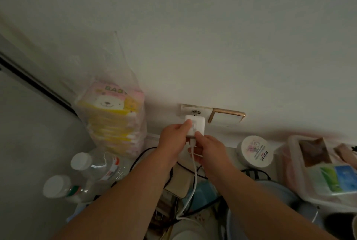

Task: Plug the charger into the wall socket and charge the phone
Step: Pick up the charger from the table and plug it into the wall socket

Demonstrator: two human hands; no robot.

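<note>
A white square charger (pixel 199 123) sits against the white wall socket (pixel 193 110), covering its lower part; the pin holes above it show. My left hand (pixel 173 139) grips the charger's left side with thumb on its face. My right hand (pixel 208 149) pinches the charger's lower edge where the white cable (pixel 194 178) enters; the cable hangs down between my forearms. No phone can be made out for certain.
A gold-rimmed switch plate (pixel 227 117) adjoins the socket on the right. A bagged stack of tissue packs (pixel 114 116) stands left. Two clear bottles (pixel 92 164) stand lower left, a round white jar (pixel 255 151) and a lidded box (pixel 324 172) right. Black cords (pixel 143 154) lie beneath.
</note>
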